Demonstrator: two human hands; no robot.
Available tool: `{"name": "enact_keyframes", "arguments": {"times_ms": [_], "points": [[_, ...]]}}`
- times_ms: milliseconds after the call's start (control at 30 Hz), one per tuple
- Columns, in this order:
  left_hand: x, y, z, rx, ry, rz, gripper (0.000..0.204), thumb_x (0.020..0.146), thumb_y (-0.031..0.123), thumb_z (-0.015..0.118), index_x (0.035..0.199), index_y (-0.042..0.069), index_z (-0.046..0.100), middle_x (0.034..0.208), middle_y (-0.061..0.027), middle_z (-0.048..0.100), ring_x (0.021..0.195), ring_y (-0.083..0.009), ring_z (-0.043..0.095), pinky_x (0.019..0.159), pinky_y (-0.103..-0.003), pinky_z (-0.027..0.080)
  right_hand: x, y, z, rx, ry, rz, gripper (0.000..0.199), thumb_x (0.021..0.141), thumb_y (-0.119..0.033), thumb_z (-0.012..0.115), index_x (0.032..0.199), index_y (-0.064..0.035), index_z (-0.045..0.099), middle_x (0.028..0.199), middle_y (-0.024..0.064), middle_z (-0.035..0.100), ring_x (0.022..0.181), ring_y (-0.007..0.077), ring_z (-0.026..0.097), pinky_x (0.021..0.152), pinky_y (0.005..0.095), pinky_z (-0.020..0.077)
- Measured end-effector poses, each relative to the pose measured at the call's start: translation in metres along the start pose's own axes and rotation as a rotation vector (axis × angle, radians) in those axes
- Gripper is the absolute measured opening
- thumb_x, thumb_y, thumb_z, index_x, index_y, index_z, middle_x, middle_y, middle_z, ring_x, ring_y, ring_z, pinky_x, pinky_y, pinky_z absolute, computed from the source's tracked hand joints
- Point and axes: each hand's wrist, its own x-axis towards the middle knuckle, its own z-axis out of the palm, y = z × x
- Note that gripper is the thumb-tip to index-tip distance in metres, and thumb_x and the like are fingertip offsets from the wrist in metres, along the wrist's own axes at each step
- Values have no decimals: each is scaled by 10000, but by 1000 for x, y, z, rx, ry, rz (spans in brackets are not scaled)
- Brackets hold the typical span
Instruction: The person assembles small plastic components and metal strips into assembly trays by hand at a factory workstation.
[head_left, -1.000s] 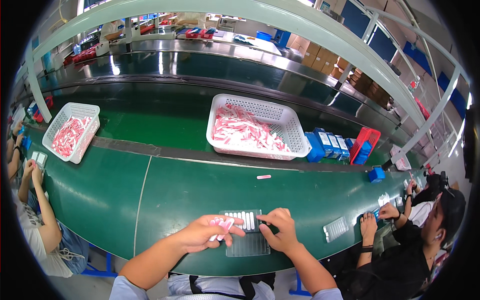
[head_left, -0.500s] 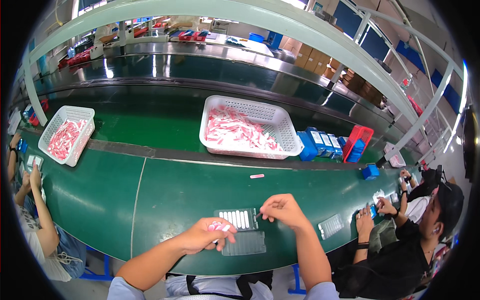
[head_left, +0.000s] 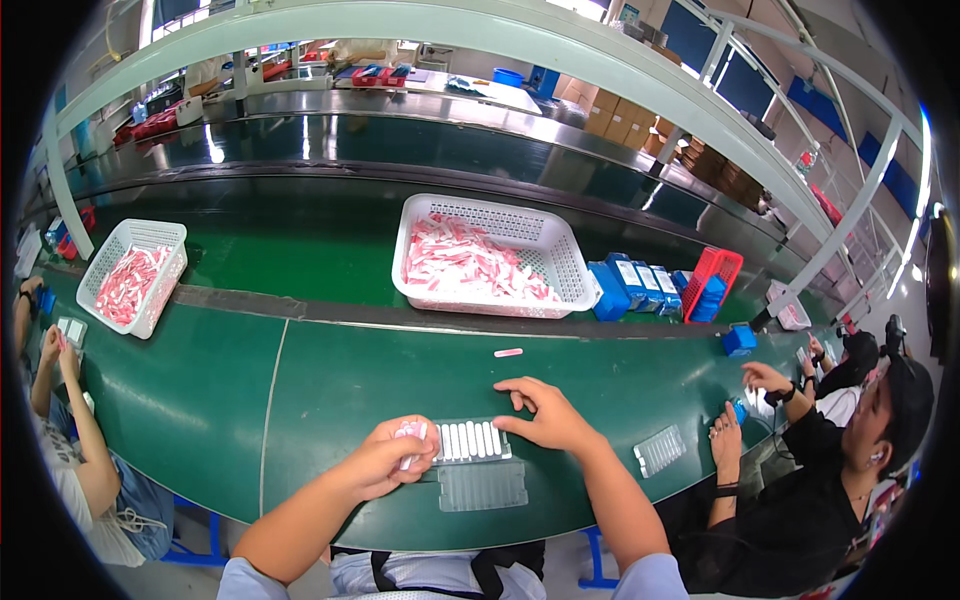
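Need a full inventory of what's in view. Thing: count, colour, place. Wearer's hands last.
Green worktable: one, across the foreground
Large basket: one, white, centre, holding many pink-and-white strips
Smaller basket: one, white, left, similar contents
Blue packs: several, right of large basket
Red basket: one, beside them
Blue box: one, table's right
Loose strip: one, pink, mid-table
Tray pair: two adjoining, clear, in front; upper holds white strips
Separate tray: one, clear, right
Cartons: several, brown, background
Co-workers: several, both sides
Left hand: one, gripping strips
Right hand: one, at upper tray's right end
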Motion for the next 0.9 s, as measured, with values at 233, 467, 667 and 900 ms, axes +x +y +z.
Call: {"name": "enact_keyframes", "arguments": {"times_ms": [233,467,667,900], "points": [[0,-1,16,-18,109,-52,466,978,-40,590,1432,-18,485,1193,-138,665,943,-192,670,575,-227,432,-35,-25,32,-537,63,-563,408,833,-404,795,1162,-166,756,1308,77,604,1194,293,554,986,431,411],[-3,5,22,119,91,-118,428,1000,11,611,1406,-48,490,1270,-180,669,973,-194,693,516,-202,409,-43,-22,30,-297,84,-463,433,856,-346,783,1241,-158,721,1390,96,593,1258,313,545,1054,454,387],[-2,-2,22,295,48,-156,365,1022,72,611,1372,-17,558,1266,-156,686,1016,-190,719,494,-197,398,-39,-46,44,60,191,-335,390,845,-160,788,1214,-62,709,1049,81,696,993,252,628,898,366,468],[-3,-7,39,570,97,-14,379,1000,109,662,1339,-22,553,1111,-127,740,861,-190,770,463,-217,482,-31,-44,62,335,101,-210,199,895,-68,763,1089,-22,755,813,37,675,672,76,562,592,249,427]]}}
